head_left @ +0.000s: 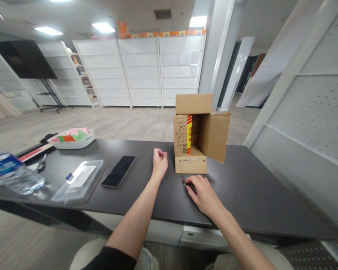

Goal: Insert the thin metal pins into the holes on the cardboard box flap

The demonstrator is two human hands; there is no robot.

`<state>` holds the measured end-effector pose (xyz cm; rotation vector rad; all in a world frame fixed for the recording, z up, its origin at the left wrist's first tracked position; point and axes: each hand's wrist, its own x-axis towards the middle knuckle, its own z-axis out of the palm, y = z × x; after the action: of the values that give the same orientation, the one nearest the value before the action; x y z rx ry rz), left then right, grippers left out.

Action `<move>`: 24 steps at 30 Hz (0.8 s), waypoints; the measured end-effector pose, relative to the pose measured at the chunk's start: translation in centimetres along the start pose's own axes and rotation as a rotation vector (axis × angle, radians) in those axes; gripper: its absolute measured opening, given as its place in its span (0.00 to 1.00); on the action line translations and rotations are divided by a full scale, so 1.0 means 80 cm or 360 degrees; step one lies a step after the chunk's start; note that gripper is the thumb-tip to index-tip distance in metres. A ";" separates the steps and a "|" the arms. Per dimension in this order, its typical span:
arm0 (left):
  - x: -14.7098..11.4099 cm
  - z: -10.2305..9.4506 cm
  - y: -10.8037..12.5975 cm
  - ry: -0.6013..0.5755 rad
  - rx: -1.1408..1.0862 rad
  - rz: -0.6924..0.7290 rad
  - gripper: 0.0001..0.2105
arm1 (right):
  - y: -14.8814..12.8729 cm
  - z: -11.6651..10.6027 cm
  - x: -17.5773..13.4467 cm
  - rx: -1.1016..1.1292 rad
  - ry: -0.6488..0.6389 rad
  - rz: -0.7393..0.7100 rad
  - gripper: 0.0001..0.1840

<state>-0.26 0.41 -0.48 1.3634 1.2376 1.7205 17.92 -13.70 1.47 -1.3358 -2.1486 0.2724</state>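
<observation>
Fork (183,181) sits in the right hand (203,192), fingers closed on its dark handle, just in front of the open cardboard box (214,138). The left hand (160,162), left of the box, curls into a loose fist; whether around anything, I cannot tell. Farther left on the desk (236,198) lie a phone (119,171) and a clear plastic case (78,182).

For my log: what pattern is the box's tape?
The tape is yellow with red stripes and markings; head view.
</observation>
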 end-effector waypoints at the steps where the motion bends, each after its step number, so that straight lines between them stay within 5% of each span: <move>1: 0.000 0.000 -0.001 0.0000 -0.0004 0.0004 0.09 | 0.000 0.000 0.000 0.0002 -0.0001 0.0003 0.06; 24: 0.000 0.000 -0.001 -0.0020 -0.0024 0.0004 0.09 | 0.000 -0.001 0.000 -0.0008 -0.0020 0.0017 0.04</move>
<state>-0.23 0.43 -0.52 1.3656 1.2142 1.7169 17.99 -13.76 1.56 -1.3524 -2.1541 0.2808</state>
